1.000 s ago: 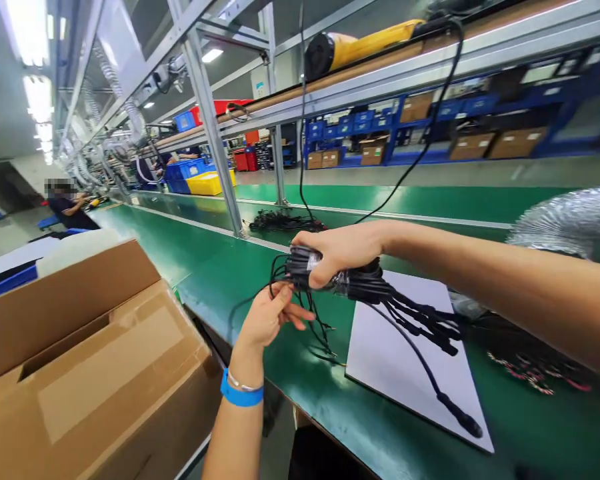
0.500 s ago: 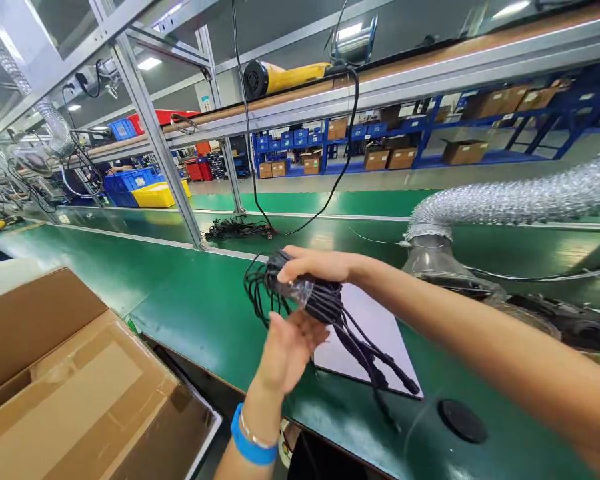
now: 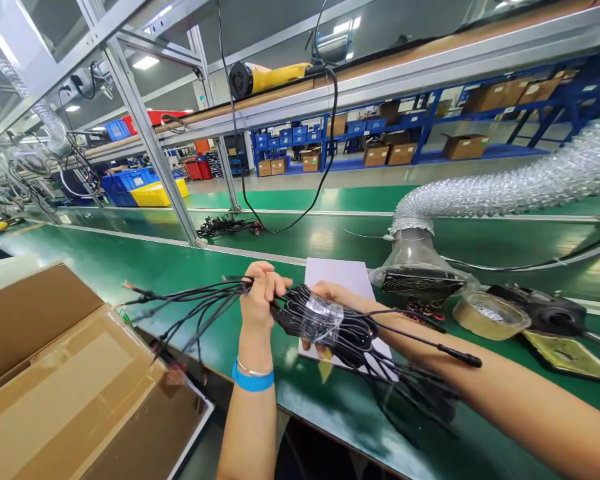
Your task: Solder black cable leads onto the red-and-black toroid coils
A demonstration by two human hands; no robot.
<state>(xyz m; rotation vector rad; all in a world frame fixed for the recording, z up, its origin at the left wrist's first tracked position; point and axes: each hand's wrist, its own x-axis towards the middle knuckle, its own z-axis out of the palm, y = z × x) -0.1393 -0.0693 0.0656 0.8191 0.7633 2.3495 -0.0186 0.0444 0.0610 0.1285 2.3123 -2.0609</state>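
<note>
**Cable bundle [image 3: 357, 333] held up over worktop [image 3: 175, 267], gripped by both hands**

- Duct [image 3: 490, 190] is fitted to a fan hood [image 3: 420, 283] at the right, probably so air gets drawn off the spot in front.
- Carton [image 3: 145, 420] is placed just beside the worktop's front edge, at left, presumably for easy reach. One flap is stood up; taped cardboard is shown on top, contents can't be made out.
- Blue bins [image 3: 125, 187] and yellow bin [image 3: 160, 193] are parked further back, at left; contents can't be read from here.
- White board [image 3: 337, 270] is laid flat under the bundle, perhaps as a clean backing.
- Bundle is supported at its middle and its left end, likely so the long coils don't sag.
- Middle is carried by the right hand [image 3: 334, 291]: fingers are curled underneath, mostly hidden, a few tips exposed at the lower edge.
- Neck of the strands is gripped by the left hand [image 3: 260, 293]: fingers are bent tight round it, tails fanned out toward the carton, probably gathered for control.
- Coils are bound at the waist by clear wrap [image 3: 323, 319].
- One plug [image 3: 460, 357] is left loose, at right.
</note>
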